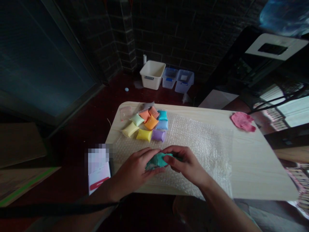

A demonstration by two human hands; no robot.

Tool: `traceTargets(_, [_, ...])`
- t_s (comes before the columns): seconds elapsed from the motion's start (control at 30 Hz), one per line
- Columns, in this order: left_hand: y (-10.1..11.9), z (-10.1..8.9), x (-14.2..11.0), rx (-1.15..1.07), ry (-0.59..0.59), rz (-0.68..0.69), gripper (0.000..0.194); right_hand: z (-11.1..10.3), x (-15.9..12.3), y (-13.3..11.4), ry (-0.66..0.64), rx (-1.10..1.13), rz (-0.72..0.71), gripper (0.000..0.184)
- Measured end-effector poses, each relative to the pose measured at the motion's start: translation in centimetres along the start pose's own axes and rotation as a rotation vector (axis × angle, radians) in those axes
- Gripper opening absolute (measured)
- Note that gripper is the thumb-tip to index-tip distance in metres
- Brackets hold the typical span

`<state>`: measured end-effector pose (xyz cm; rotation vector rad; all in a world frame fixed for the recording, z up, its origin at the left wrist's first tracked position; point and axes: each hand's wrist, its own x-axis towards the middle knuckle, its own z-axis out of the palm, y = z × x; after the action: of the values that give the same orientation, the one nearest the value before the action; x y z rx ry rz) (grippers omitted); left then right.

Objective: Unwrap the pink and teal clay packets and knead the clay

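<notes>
A teal-green clay packet [158, 160] is held between both hands above the near edge of the bubble wrap [205, 148]. My left hand [137, 166] curls round its left end, with the thumb side uppermost. At its right end, my right hand [184, 159] grips with thumb and fingers. The fingers hide parts of the packet, so I cannot tell whether it is torn. Beyond the hands lie several pillow-shaped packets, among them a yellow packet [144, 135], a purple packet [158, 135], an orange packet [151, 122] and a teal packet [162, 115].
The pale wooden table [256, 164] carries a pink crumpled piece [242, 121] at the far right. A lit phone [98, 170] is by the left edge. On the floor behind stand a white basket [152, 75] and two clear bins, one a blue-handled bin [184, 80].
</notes>
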<state>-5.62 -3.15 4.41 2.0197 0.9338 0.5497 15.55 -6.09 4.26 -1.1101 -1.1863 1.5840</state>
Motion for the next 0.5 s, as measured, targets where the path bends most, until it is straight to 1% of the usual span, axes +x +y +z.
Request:
traceTargets(0.1, [0.01, -0.07, 0.10, -0.023, 0.007, 0.000, 0.045, -0.32, -0.12, -0.08, -0.038, -0.060, 0.002, 0.023])
traceTargets(0.23, [0.13, -0.09, 0.04, -0.038, 0.020, 0.008, 0.041, -0.57, -0.20, 0.05, -0.025, -0.160, -0.027, 0.027])
traceTargets(0.37, [0.05, 0.02, -0.24, -0.032, 0.014, 0.067, 0.040, -0.45, -0.19, 0.12, -0.009, -0.215, -0.047, 0.029])
traceTargets(0.5, [-0.51, 0.13, -0.40, -0.011, 0.016, 0.121, 0.047, -0.36, -0.25, -0.02, -0.015, -0.244, -0.012, 0.029])
